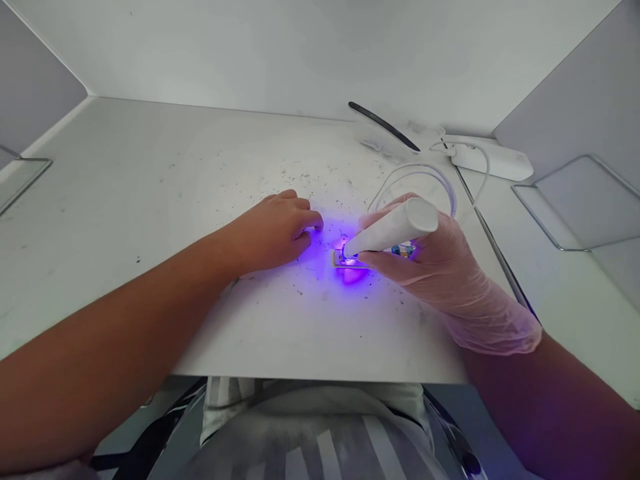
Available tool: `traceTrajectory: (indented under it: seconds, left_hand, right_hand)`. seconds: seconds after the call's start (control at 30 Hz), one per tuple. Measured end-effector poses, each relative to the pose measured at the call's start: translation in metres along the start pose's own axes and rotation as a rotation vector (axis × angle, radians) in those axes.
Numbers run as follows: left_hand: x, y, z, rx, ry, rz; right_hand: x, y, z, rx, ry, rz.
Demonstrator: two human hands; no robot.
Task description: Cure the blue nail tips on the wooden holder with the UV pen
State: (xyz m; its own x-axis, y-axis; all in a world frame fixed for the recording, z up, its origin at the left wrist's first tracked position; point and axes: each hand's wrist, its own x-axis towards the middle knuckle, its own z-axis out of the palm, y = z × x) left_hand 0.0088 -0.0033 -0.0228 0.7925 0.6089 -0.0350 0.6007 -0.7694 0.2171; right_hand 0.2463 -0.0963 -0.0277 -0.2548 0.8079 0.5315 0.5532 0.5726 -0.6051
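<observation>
Your head camera looks forward and down across the table (pixel 125 173), facing the wall (pixel 260 53) along its far edge. It sits close above the near edge, taking in your lap (pixel 310 440) below, with your left hand (pixel 283 230) and gloved right hand (pixel 435 257) near mid-view.

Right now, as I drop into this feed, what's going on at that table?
A person's gloved right hand has its grip around a white handheld lamp, tilted so that its lower end throws violet light over a small flat piece on the white table. The bare left hand is just to the left, fingers loosely curled, with nothing visible in them. Behind the lamp, a white cable loops across the tabletop.
</observation>
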Motion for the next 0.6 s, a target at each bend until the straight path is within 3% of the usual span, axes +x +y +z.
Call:
traceTrajectory:
  seconds: [0.6]
  left_hand:
    - [-0.0014, 0.0025, -0.0054, -0.009, -0.052, -0.029]
  right_hand:
    - [0.0051, -0.0044, -0.0014, -0.095, 0.011, -0.116]
